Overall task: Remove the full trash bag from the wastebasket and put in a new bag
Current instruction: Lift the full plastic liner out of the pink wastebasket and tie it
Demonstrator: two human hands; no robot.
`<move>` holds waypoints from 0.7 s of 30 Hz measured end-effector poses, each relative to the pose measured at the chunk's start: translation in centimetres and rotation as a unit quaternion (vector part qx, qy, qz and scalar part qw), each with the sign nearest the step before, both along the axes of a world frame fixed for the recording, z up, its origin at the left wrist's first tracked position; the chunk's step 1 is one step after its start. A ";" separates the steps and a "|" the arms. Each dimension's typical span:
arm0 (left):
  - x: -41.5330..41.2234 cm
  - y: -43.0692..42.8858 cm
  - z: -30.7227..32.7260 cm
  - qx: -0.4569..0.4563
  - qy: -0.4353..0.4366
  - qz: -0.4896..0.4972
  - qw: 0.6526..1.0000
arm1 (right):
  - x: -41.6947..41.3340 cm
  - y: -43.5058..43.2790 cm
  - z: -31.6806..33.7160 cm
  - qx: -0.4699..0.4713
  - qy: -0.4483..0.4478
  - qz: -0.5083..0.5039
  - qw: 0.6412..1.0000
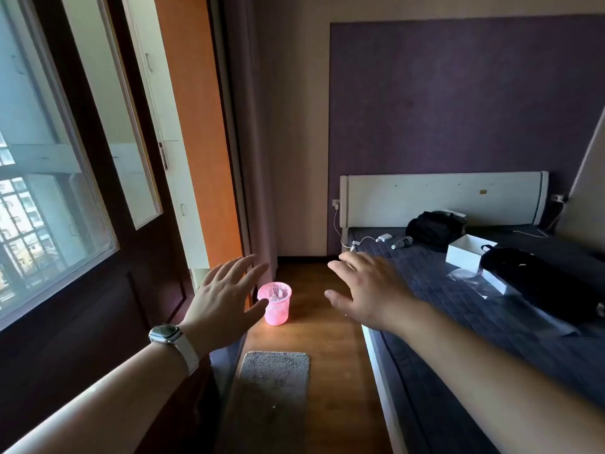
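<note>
A small pink mesh wastebasket [276, 306] stands on the wooden floor in a patch of light, far ahead between the curtain and the bed. A clear bag with some litter shows inside its rim. My left hand [222, 299], with a watch on the wrist, is stretched out in front with fingers spread and holds nothing; in the picture its thumb overlaps the basket's left edge, well short of it in depth. My right hand [366, 293] is also held out, palm down, fingers apart, empty, to the right of the basket.
A grey mat [275, 385] lies on the floor in the narrow aisle. The bed [458, 322] on the right carries black bags, a white box [468, 252], clear plastic wrap [471, 283] and a charger. A dark door and window [49, 191] line the left side.
</note>
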State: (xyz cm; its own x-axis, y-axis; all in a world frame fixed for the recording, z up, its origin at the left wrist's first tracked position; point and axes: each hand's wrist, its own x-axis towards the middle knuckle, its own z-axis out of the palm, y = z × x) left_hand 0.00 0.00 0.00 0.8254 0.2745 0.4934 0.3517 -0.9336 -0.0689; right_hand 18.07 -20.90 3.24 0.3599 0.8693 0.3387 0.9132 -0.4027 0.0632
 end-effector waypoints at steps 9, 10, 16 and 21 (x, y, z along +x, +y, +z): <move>1.9 -1.7 -2.1 -0.007 -0.007 -0.010 1.000 | 2.7 0.0 -3.1 -0.009 -0.004 0.031 0.999; 2.2 -1.4 -2.3 -0.009 -0.004 -0.007 1.000 | 3.0 0.4 -3.5 -0.013 -0.003 0.033 0.999; 5.0 3.3 -4.4 -0.034 0.009 -0.002 0.999 | 5.9 4.9 -5.6 -0.027 0.015 0.033 0.999; 8.3 10.0 -6.5 -0.042 0.016 -0.019 0.999 | 9.3 11.7 -7.3 -0.067 0.036 0.012 0.997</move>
